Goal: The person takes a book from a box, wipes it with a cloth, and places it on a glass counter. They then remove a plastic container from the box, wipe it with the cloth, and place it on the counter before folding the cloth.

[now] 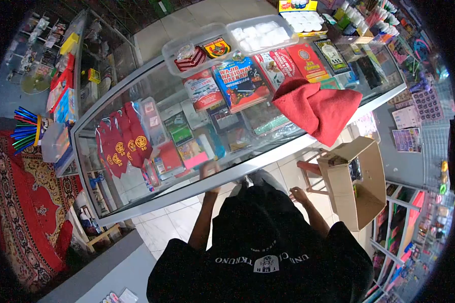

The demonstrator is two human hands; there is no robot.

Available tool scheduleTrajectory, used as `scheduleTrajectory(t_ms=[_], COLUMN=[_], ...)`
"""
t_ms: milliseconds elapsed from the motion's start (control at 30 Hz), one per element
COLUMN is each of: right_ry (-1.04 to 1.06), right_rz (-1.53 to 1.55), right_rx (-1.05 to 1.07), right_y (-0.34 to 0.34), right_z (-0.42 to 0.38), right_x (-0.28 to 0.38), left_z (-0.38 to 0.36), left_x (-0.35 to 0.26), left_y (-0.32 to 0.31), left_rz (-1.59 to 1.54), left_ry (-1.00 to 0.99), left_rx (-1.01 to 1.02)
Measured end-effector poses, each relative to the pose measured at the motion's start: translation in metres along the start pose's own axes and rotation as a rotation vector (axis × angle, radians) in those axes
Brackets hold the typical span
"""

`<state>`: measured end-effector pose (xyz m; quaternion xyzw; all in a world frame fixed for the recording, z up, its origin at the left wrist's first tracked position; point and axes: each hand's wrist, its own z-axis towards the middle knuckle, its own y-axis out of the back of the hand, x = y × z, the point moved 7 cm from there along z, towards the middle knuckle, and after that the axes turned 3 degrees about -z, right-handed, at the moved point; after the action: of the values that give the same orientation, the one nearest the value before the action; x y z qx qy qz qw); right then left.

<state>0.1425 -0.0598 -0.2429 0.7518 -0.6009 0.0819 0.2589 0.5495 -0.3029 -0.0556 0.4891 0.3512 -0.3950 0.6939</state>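
Observation:
My left hand (210, 170) is at the near metal edge (232, 178) of the glass display counter. It is blurred and partly cut off by that edge, so its fingers cannot be made out. Behind the glass close to it lie a pink-and-yellow packet (193, 153) and a red packet (170, 157). My right hand (298, 195) hangs low beside my dark trousers, fingers loosely bent and apart, with nothing seen in it. To its right stands an open cardboard box (351, 202). A red cloth (316, 108) lies crumpled on the counter top, overhanging the near edge.
Plastic trays (262, 34) with white items and badges stand at the counter's far side, near several books (240, 83). Maroon neckties (121, 136) lie at the left. A cup of pens (28, 130) and a patterned red carpet (30, 202) are further left; stocked shelves (402, 222) stand right.

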Motion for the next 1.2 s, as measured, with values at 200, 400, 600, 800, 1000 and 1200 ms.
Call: scheduleTrajectory(t_ms=[200, 400, 600, 800, 1000, 1200], right_ry=[-0.174, -0.046, 0.017, 0.012, -0.208, -0.212], right_rz=[-0.051, 0.053, 0.086, 0.232, 0.384, 0.422], right_rx=[0.093, -0.003, -0.055, -0.113, -0.183, -0.274], right_y=[-0.016, -0.004, 0.011, 0.032, 0.040, 0.019], right_z=[-0.024, -0.022, -0.034, -0.064, -0.120, -0.130], right_x=[-0.042, -0.052, -0.040, -0.099, -0.202, -0.328], left_z=[-0.072, -0.129, -0.234, -0.250, -0.215, -0.228], left_x=[0.002, 0.112, 0.241, 0.246, 0.124, 0.063], left_y=[-0.026, -0.037, -0.014, -0.043, -0.146, -0.244], left_rz=[0.160, 0.108, 0.044, -0.206, 0.106, 0.121], left_ry=[-0.185, 0.283, 0.915, 1.052, 0.878, 0.657], left_rx=[0.447, 0.725, 0.967, 0.911, 1.016, 1.197])
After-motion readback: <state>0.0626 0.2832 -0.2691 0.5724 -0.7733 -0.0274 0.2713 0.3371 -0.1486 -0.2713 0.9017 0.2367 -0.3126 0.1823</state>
